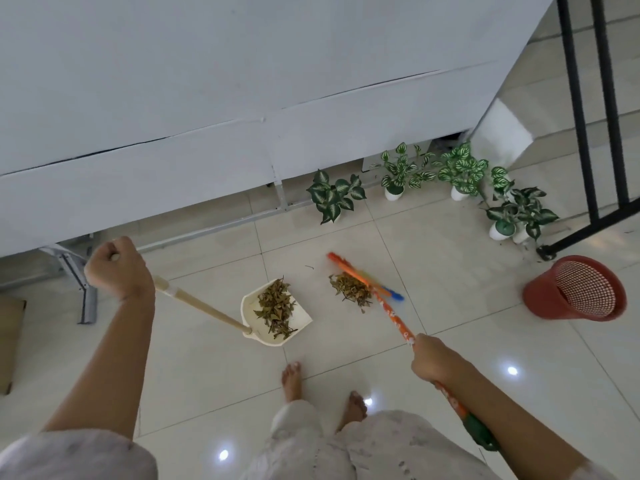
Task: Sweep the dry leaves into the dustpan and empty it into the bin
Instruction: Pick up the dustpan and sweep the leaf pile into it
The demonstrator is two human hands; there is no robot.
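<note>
Left hand (pixel 116 268) fists the white dustpan's (pixel 301 322) wooden handle; right hand (pixel 431 358) grips the orange broom (pixel 393 311) beside brown dry leaves (pixel 349 289).

Four potted plants (pixel 401 174) stand along a white wall (pixel 242 81), beside black railing bars (pixel 585 133).

Single view, head-mounted, wide-angle. Looks forward and steeply down from standing height onto tiled floor (pixel 346 362). Wearer's bare feet (pixel 292 381) at lower centre, both forearms entering from bottom corners. White wall (pixel 242 81) fills upper frame, bowed by lens distortion. Railing (pixel 588 109) at right edge. No second view for overlap.
</note>
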